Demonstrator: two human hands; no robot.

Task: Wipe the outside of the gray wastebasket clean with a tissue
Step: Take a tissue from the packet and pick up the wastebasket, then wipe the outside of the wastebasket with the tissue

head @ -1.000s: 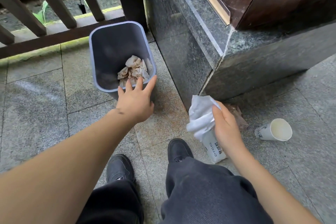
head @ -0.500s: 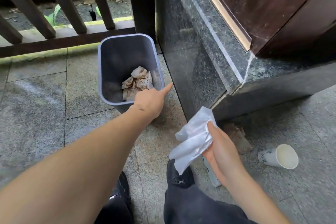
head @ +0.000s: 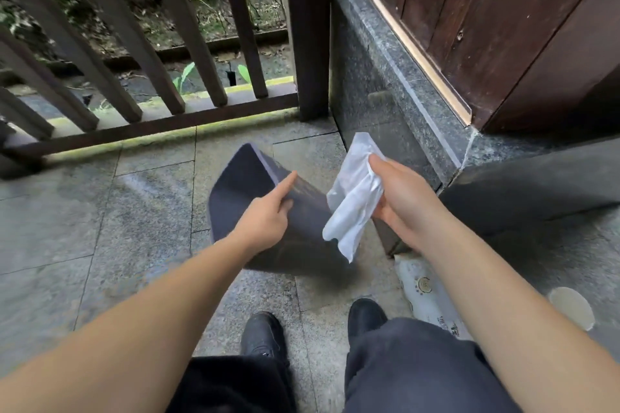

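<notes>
Fingers (head: pixel 385 166) closed round tissue (head: pixel 352 201)

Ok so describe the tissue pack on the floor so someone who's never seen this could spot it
Start at the dark granite plinth under the wooden door. At its near corner, beside the right forearm, lies a flat white tissue pack on the paving. Printed lettering marks it out from the plain tissue in the right hand and the paper cup further right.

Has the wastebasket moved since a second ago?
Yes. The wastebasket no longer stands upright by the railing post; the left hand has tipped it over, away from the post toward the person.
</notes>
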